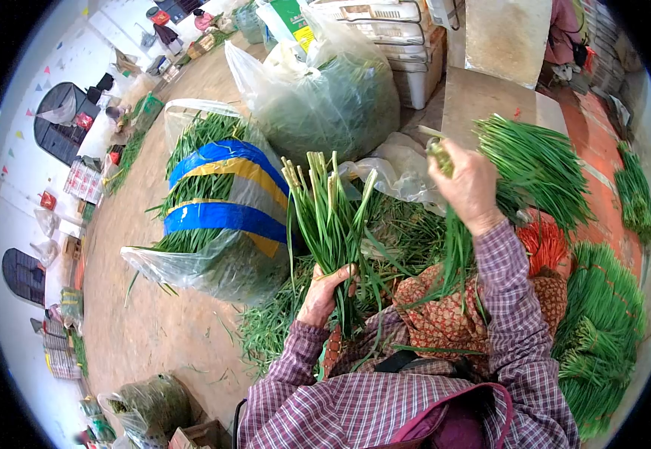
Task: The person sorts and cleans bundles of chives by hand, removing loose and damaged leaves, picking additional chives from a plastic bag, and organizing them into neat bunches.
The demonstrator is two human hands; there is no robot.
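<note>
My left hand (329,292) is wrapped round a bunch of chives (329,217), whose pale cut ends point up. Raised to the right of it, my right hand (467,183) is closed on a smaller clump of chives (456,251). Pale ends of that clump stick out past the fingers and long green leaves hang below the palm. Beside my right hand, a pile of chives (535,168) rests on a board. Loose leaves (408,236) lie heaped in front of my lap, close to both hands. Red ties (542,243) hang by my right forearm.
A clear bag of greens (325,97) stands ahead, with a blue-and-yellow taped bag of chives (228,202) to its left. Tied bundles (602,314) are stacked at my right. White crates (411,52) stand behind. Another person's sleeve (561,30) shows at upper right.
</note>
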